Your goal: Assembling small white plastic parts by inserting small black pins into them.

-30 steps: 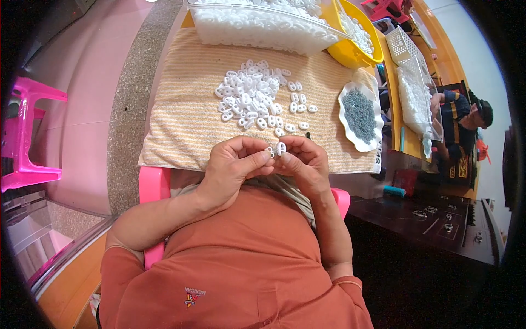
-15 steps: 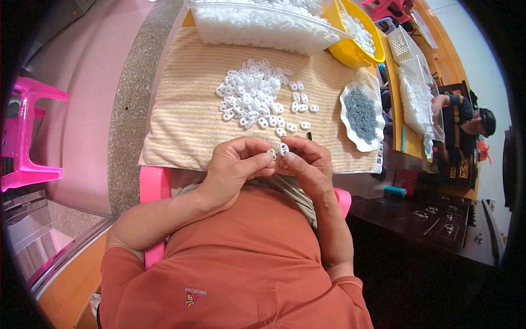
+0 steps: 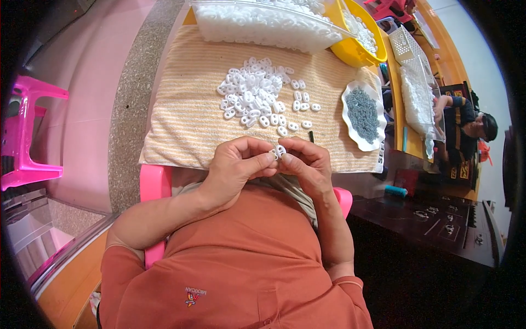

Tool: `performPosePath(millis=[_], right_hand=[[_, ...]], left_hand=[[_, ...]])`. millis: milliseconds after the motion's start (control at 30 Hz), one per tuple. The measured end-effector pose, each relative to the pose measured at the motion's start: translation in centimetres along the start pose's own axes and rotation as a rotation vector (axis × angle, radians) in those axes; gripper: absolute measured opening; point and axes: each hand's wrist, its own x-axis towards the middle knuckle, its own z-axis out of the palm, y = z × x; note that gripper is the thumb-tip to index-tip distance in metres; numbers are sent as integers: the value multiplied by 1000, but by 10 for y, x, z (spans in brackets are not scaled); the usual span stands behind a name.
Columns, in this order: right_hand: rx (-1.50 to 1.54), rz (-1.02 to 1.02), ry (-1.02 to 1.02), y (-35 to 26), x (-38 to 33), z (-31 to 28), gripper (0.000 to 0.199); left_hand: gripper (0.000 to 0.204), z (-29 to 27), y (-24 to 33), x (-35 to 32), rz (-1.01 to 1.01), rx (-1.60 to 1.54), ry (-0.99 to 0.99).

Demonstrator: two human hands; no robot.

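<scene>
Head view, white links: the oval two-holed link [image 3: 281, 151] in the right hand [image 3: 308, 164] had come closer to the small pale piece [image 3: 274, 155] in the left hand [image 3: 238, 164]; half a second earlier a gap showed between them. Whether they touched could not be told.
Head view, hands: each was clamped, thumb against fingers, on its own piece; the hands were close together above the towel's [image 3: 186, 109] near edge.
Head view, link axis: the held link stood with its long axis running roughly away from the person, holes facing up. The small piece was too covered to read its direction.
Head view, clear bin [image 3: 329, 44]: heaped with white links, at the towel's far edge.
Head view, yellow tub [image 3: 350, 59]: held white pieces, just beside that bin.
Head view, scalloped dish [image 3: 366, 147]: white, filled with small grey-blue parts [image 3: 362, 115].
Head view, towel top: a pile of white links [image 3: 252, 90] lay there, loose ones on its right.
</scene>
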Motion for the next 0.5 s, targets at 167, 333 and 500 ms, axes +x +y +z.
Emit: performPosePath(millis=[167,333,500], right_hand=[[42,74,40,-7,-1,8,23],[25,35,-16,-1,0,2,29],[39,31,-13,1,0,2,29]], left_hand=[[16,0,0,0,8,8,-10],[16,1,0,0,2,9,-7],[15,-1,-2,1,12,22,-3]])
